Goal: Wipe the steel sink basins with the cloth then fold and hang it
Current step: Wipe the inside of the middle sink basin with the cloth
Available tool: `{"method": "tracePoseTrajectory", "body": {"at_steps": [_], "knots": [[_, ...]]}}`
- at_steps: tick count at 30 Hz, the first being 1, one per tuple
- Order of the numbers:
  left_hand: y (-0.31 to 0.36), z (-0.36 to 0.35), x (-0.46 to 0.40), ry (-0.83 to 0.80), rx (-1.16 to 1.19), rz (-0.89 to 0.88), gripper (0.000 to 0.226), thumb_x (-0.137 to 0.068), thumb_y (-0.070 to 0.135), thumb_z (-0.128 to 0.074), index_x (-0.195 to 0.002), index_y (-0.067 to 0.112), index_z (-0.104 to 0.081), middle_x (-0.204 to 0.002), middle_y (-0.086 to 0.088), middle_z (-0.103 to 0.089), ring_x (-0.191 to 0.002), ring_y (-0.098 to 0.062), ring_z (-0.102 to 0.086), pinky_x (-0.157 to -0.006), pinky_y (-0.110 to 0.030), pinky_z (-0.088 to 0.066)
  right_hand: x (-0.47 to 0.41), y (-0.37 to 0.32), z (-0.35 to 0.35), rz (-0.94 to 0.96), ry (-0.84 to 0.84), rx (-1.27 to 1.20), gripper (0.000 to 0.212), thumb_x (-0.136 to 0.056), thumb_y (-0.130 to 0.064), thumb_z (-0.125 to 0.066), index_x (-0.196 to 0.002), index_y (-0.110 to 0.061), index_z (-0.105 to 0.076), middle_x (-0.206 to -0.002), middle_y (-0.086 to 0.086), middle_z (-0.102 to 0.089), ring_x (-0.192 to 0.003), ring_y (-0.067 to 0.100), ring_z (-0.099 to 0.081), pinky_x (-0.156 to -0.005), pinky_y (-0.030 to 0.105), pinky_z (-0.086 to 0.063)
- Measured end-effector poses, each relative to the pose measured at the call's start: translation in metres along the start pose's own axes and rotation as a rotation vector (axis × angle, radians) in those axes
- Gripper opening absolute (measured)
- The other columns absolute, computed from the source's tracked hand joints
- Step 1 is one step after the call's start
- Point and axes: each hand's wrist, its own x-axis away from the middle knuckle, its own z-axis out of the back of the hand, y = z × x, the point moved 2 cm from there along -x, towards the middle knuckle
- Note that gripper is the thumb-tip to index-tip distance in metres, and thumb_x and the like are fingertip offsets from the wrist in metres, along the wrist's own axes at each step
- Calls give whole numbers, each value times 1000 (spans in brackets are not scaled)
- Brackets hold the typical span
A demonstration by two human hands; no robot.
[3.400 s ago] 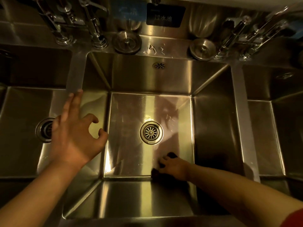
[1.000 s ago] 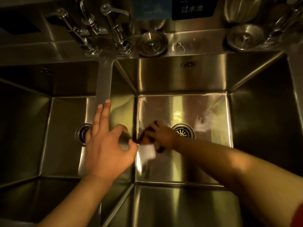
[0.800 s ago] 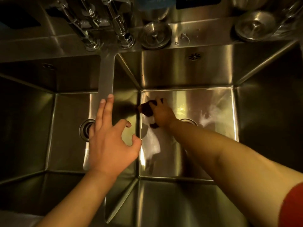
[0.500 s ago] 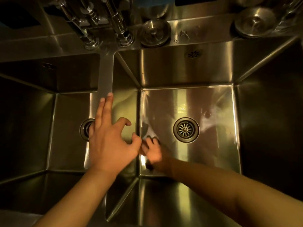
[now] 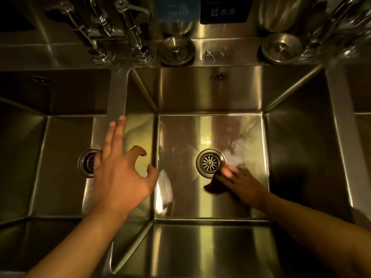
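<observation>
Right hand (image 5: 244, 185) slid cloth (image 5: 215, 187) beside middle basin's (image 5: 210, 207) drain (image 5: 210, 163).

Left hand (image 5: 122, 177) raised, fingers spread – relaxed, right hand (image 5: 244, 186) low, palm down, fingers blurred

Two bare forearms enter from the bottom edge, each ending in a bare hand: left hand (image 5: 122, 177), right hand (image 5: 244, 184). No rings, watch, bracelet or glove visible on either hand or wrist, and no sleeve edge shows on either arm within the frame (both arms are cut off by the bottom edge before the elbow). Left fingernails (image 5: 121, 117) look short and plain; the right fingertips (image 5: 227, 171) are motion-blurred, so nail detail there cannot be read.
</observation>
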Motion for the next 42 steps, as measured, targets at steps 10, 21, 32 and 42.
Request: {"method": "tracePoseTrajectory", "body": {"at_steps": [10,21,32,42], "knots": [[1,2,1,-9,5,13,30,-71,48,-65,-93,29,-72,-175,4,-6,-162,-17,0,-111,-63,-38,-103,38,58,-836,317,-450,83,-89,-46,-58,-159,-17,-26,-161,20,-25,-151,43,-16,-122,49,-26],[2,0,0,-9,-14,9,22,-74,48,-62,-89,32,-68,-175,8,-4,-161,-13,3,-112,-60,-34,-164,-133,50,-14,176,-278,61,-101,-36,-41,-159,-22,-27,-162,9,-28,-155,37,-8,-119,54,-24],[-2,-2,0,-21,-78,8,25,-72,51,-63,-92,37,-69,-175,9,-3,-161,-13,3,-107,-61,-39,-153,-119,42,614,133,206,65,-106,-56,-26,-157,-17,-37,-161,9,-38,-152,27,-31,-126,43,-19],[-5,-5,0,4,-64,-2,30,-71,51,-58,-94,36,-71,-175,10,-3,-161,-13,1,-108,-59,-39,-215,-4,115,79,135,43,68,-105,-30,-49,-163,-29,-14,-172,6,3,-157,38,3,-126,51,-11]]}}
